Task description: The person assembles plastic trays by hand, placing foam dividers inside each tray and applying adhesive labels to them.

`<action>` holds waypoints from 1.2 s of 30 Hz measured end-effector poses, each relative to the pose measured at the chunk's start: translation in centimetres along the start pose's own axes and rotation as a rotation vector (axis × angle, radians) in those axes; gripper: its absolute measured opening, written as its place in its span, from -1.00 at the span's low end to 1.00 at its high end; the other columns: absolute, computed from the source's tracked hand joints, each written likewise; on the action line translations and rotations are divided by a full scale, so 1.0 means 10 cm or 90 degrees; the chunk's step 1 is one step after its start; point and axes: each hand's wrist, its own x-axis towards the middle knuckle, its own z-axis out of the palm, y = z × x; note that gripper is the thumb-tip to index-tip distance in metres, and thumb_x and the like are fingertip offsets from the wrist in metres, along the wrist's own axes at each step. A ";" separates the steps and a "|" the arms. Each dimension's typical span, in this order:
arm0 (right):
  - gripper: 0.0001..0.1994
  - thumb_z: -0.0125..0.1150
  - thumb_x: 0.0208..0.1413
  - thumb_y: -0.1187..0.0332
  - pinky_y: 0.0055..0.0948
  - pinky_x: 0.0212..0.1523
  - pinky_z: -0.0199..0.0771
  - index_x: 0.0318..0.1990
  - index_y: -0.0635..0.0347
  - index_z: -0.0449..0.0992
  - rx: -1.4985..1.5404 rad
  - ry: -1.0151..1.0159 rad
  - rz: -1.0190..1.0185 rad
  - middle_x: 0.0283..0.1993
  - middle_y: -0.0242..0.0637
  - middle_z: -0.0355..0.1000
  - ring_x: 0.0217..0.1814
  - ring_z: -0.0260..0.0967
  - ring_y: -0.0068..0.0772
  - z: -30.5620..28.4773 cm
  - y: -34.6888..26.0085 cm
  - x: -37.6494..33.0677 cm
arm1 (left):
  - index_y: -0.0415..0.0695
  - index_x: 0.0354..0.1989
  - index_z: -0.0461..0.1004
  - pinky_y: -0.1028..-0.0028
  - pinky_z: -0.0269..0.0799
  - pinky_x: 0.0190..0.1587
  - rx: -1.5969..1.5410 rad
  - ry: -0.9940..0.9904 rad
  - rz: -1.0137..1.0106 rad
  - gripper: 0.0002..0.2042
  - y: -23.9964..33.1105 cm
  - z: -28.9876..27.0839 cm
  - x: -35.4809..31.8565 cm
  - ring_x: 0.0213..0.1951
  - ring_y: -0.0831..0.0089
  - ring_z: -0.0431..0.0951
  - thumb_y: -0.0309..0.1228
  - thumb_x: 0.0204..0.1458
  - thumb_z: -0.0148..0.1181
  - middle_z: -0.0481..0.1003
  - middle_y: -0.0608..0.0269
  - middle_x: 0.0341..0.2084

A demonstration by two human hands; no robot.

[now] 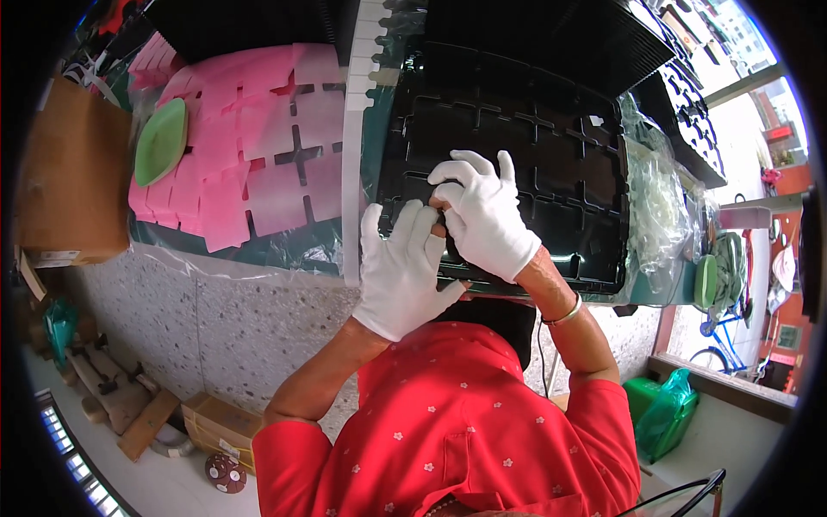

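Both my hands wear white gloves with some fingertips bare, and they meet over the near left part of a black plastic tray (pixel 556 129) with moulded compartments. My left hand (pixel 401 280) lies over the tray's left edge, fingers stretched forward and thumb apart near the front rim. Close beside its fingertips, my right hand (pixel 488 211) has thumb and forefinger drawn together in a pinch, other fingers bent and raised. Whatever sits between those fingertips, if anything, is hidden. A small pale scrap (pixel 596 121) shows at the tray's far right.
Left of a white divider strip (pixel 352 172) lie pink cut-out sheets (pixel 284 155) with a green dish (pixel 162 142) on them. A cardboard box (pixel 73 172) stands at far left. Black trays (pixel 551 39) rise behind; clear plastic wrap (pixel 659 198) lies right.
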 end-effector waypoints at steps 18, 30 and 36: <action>-0.92 0.26 -0.09 0.45 0.41 0.34 -0.10 -0.38 0.11 0.58 -0.011 0.049 0.033 0.04 -0.40 0.40 0.31 0.21 -0.11 0.06 -0.14 0.02 | -0.17 -0.06 0.40 -0.04 0.12 0.28 0.037 0.161 0.083 -0.41 -0.24 0.14 -0.28 0.20 0.06 0.34 -0.26 -0.30 0.50 0.39 0.13 0.03; -0.80 0.23 -0.11 0.70 -0.17 0.13 0.44 -0.37 0.22 0.38 0.159 0.248 0.068 -0.04 -0.18 0.42 0.21 0.28 -0.05 -0.50 0.25 -0.30 | -0.20 -0.16 0.44 -0.04 0.17 0.23 -0.040 0.161 0.077 -0.48 -0.32 0.17 -0.26 0.17 0.09 0.36 -0.27 -0.31 0.51 0.38 0.15 -0.03; -0.90 0.18 0.11 0.39 -0.33 -0.16 0.44 -0.26 0.14 0.57 -0.092 0.412 0.473 -0.30 -0.16 0.55 -0.19 0.49 -0.13 -1.13 1.90 -1.37 | -0.21 -0.13 0.45 -0.12 0.15 0.25 0.000 0.140 0.107 -0.56 -0.28 0.07 -0.24 0.16 0.10 0.39 -0.14 -0.07 0.36 0.40 0.20 0.02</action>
